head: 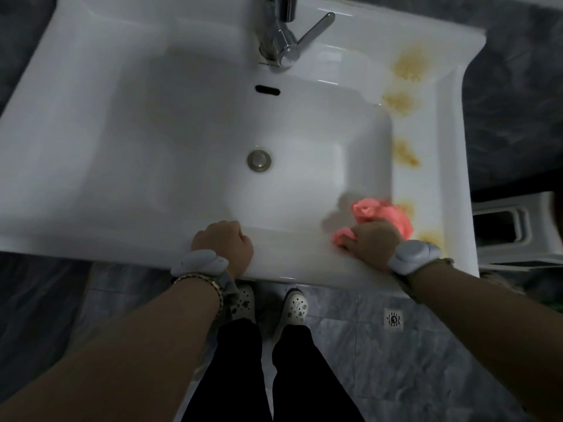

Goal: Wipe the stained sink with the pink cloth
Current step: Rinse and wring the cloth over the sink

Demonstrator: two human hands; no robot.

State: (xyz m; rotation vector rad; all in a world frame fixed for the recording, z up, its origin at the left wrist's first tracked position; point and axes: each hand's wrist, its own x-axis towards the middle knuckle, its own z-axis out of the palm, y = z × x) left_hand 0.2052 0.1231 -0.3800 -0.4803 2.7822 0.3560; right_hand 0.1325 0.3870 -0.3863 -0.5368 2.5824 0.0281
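A white ceramic sink (91, 123) fills the view from above. Several yellow-brown stains (407, 63) run down its right ledge, from beside the tap to the front right corner. My right hand (373, 242) presses a crumpled pink cloth (380, 213) onto the front right corner of the rim, next to the lowest stains. My left hand (224, 244) rests as a closed fist on the front rim near the middle, holding nothing.
A chrome tap (281, 38) with its lever pointing right stands at the back. The drain plug (259, 160) sits mid-basin, the overflow slot (267, 90) above it. A white bin (515, 226) stands right of the sink. My feet (268, 306) stand on grey tiles below.
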